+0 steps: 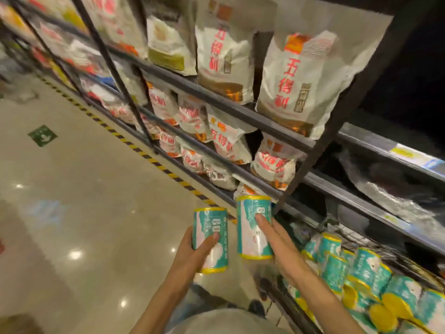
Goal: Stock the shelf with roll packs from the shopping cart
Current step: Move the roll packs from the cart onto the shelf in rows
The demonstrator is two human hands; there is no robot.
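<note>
I hold one teal-and-white roll pack with yellow ends in each hand, both upright above the floor. My left hand [192, 251] grips the left roll pack [212, 239] from its left side. My right hand [279, 244] grips the right roll pack [252, 227], which is higher and close to the lower shelf edge [260, 189]. The shopping cart [361, 239] stands at the lower right, with several more roll packs [366, 273] lying in it.
Dark metal shelving runs diagonally across the view, filled with white flour bags [301, 83] bearing red lettering. A black upright post [320, 141] stands just beyond the right pack. Glossy floor [84, 201] with a yellow-black stripe lies to the left.
</note>
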